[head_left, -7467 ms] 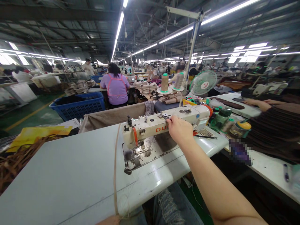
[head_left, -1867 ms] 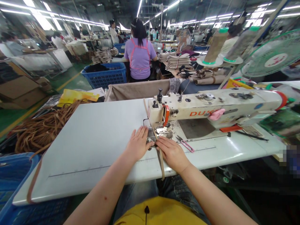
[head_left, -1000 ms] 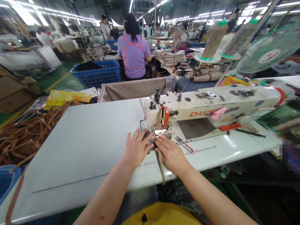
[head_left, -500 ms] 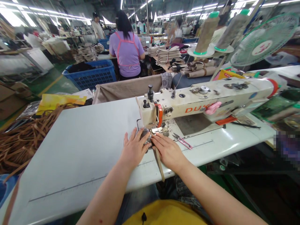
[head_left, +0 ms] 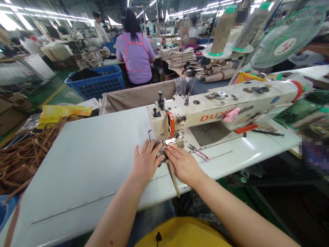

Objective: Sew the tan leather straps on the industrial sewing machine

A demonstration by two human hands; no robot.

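The fingers of your left hand (head_left: 144, 164) are spread apart and laid flat, the tips at the left of the metal plate under the needle and the thumb pointing in toward the other hand. The fingers of your right hand (head_left: 184, 166) lie together, flat over a narrow tan strap (head_left: 174, 178); the thumb is hidden, so you cannot tell whether they pinch it or only press it. From under those fingers the strap runs toward you to the near edge of the white surface (head_left: 97, 151), its loose end at that edge. Just ahead of your fingertips is the presser foot (head_left: 170, 141) of the sewing machine (head_left: 195, 111), whose long arm stretches toward the surface's right end. Pink-handled snips (head_left: 202, 156) lie near your right hand, blades pointing away from you. A ruler line (head_left: 74, 208) is marked along the near edge to your left, and a brown strip (head_left: 12, 223) crosses the near left corner. Past the left edge is a tangled heap of brown straps (head_left: 28, 161), with yellow packaging (head_left: 65, 111) behind it. Beyond the far edge you have a cloth-lined bin (head_left: 138, 96), a blue crate (head_left: 99, 82) and a seated co-worker in purple (head_left: 138, 58), back toward you.
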